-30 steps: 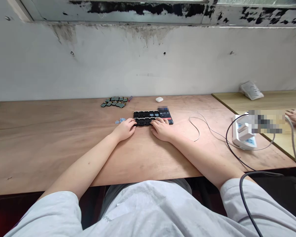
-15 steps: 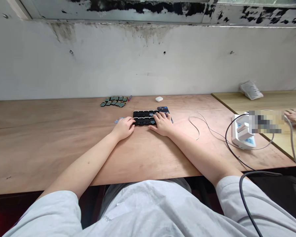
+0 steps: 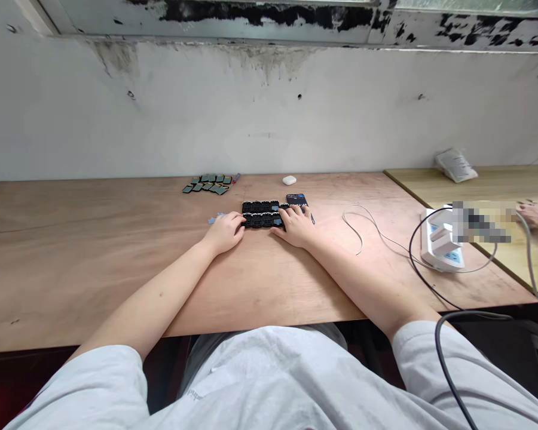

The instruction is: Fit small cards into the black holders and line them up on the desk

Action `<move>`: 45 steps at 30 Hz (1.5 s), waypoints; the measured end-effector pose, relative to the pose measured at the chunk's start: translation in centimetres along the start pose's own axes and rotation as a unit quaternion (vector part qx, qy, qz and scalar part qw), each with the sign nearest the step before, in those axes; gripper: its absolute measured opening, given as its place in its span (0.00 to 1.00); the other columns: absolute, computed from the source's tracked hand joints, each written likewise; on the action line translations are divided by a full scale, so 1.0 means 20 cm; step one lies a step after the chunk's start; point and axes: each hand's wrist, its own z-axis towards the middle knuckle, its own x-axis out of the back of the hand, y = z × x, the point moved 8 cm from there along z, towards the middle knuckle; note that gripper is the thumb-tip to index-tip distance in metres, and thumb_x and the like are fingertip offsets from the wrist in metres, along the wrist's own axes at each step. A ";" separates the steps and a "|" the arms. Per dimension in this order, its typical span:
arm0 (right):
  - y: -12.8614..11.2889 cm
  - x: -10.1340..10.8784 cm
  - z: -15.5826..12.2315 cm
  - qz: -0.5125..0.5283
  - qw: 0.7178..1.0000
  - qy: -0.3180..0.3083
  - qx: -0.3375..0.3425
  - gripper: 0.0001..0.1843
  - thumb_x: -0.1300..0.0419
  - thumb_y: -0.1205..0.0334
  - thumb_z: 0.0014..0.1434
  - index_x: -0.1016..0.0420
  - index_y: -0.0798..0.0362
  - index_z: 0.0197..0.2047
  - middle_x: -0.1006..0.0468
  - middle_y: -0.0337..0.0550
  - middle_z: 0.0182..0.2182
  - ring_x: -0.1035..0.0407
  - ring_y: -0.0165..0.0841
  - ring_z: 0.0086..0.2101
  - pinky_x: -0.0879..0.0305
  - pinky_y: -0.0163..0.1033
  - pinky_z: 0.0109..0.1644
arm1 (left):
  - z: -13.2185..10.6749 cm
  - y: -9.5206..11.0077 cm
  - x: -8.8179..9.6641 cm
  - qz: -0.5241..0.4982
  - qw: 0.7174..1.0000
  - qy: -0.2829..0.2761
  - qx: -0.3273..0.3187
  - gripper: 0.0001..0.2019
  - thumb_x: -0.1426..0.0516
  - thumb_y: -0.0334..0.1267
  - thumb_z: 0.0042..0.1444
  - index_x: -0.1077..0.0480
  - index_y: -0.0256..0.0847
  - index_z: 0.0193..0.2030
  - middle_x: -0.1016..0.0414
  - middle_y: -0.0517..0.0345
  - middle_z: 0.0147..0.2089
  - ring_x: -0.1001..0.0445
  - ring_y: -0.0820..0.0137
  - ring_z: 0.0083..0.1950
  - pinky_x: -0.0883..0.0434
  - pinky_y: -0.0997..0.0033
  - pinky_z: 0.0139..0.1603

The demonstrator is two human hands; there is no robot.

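Two rows of black trays (image 3: 260, 207) with small square pockets lie side by side in the middle of the wooden table (image 3: 116, 263). My left hand (image 3: 225, 233) is curled, its fingertips pressed against the left end of the near row. My right hand (image 3: 296, 227) lies with fingers spread over the right end of the rows, a few pale chips showing beside its fingertips. A dark phone (image 3: 296, 198) lies just beyond my right fingers, partly covered by them.
A pile of several green chips (image 3: 208, 184) and a white earbud case (image 3: 289, 180) lie farther back. Small blue bits (image 3: 215, 218) sit left of the trays. A white power strip (image 3: 443, 248) with cables is at right, near another person's hand (image 3: 535, 216).
My right hand slid forward and slightly right, from the near row onto the right end of both rows and the phone's lower edge. My left hand stayed put.
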 end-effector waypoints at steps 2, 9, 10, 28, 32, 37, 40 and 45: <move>-0.01 0.01 -0.01 -0.005 1.000 0.003 0.001 0.36 0.48 0.36 0.72 0.34 0.55 0.69 0.23 0.63 0.59 0.42 0.56 0.66 0.56 0.65 0.70 | 0.00 0.00 0.00 0.000 1.000 0.001 -0.001 0.16 0.49 0.39 0.67 0.24 0.40 0.54 0.22 0.43 0.58 0.23 0.51 0.58 0.27 0.46 0.60; -0.03 0.05 -0.06 -0.007 1.000 0.008 0.019 0.30 0.45 0.42 0.72 0.29 0.55 0.65 0.20 0.60 0.54 0.35 0.54 0.59 0.53 0.62 0.69 | 0.00 0.00 0.00 0.001 1.000 -0.003 -0.003 0.16 0.49 0.39 0.67 0.24 0.40 0.54 0.22 0.43 0.58 0.23 0.51 0.58 0.27 0.47 0.60; -0.03 0.06 -0.06 -0.008 1.000 0.009 0.021 0.29 0.45 0.43 0.71 0.29 0.54 0.64 0.20 0.60 0.54 0.35 0.54 0.59 0.53 0.61 0.69 | 0.00 0.00 0.00 -0.001 1.000 -0.003 -0.003 0.15 0.49 0.39 0.67 0.24 0.40 0.54 0.22 0.43 0.58 0.23 0.51 0.58 0.27 0.47 0.60; -0.03 0.11 -0.09 -0.005 1.000 0.013 0.000 0.26 0.52 0.41 0.75 0.24 0.53 0.51 0.17 0.56 0.47 0.31 0.51 0.53 0.52 0.57 0.68 | 0.00 0.01 0.00 -0.011 1.000 -0.005 -0.005 0.15 0.49 0.38 0.67 0.23 0.40 0.54 0.22 0.43 0.58 0.23 0.51 0.58 0.28 0.46 0.60; -0.02 0.11 -0.08 -0.001 1.000 0.010 -0.006 0.26 0.53 0.41 0.76 0.24 0.53 0.49 0.17 0.54 0.44 0.31 0.50 0.53 0.52 0.56 0.68 | 0.00 0.01 0.00 -0.016 1.000 -0.003 -0.004 0.15 0.48 0.38 0.67 0.24 0.41 0.54 0.22 0.44 0.57 0.23 0.52 0.58 0.27 0.47 0.61; -0.03 0.15 -0.09 -0.039 0.999 0.031 -0.002 0.29 0.54 0.44 0.77 0.19 0.54 0.45 0.18 0.58 0.45 0.31 0.50 0.51 0.47 0.54 0.64 | 0.00 0.01 -0.01 -0.032 0.999 0.002 -0.018 0.16 0.49 0.38 0.67 0.24 0.39 0.54 0.23 0.42 0.57 0.22 0.52 0.57 0.26 0.47 0.61; -0.06 0.14 -0.10 -0.056 0.998 0.006 0.015 0.34 0.56 0.44 0.78 0.15 0.54 0.38 0.17 0.58 0.41 0.30 0.50 0.48 0.43 0.54 0.59 | -0.01 0.01 0.00 -0.049 0.999 0.005 -0.024 0.16 0.49 0.38 0.67 0.25 0.39 0.54 0.24 0.43 0.57 0.23 0.54 0.57 0.25 0.50 0.62; -0.12 0.10 -0.12 -0.046 0.996 -0.057 0.057 0.35 0.55 0.43 0.78 0.13 0.53 0.36 0.15 0.55 0.37 0.27 0.49 0.47 0.43 0.53 0.58 | -0.01 0.01 0.00 -0.071 0.997 0.004 -0.029 0.16 0.50 0.38 0.68 0.25 0.39 0.55 0.24 0.43 0.57 0.23 0.56 0.58 0.24 0.53 0.62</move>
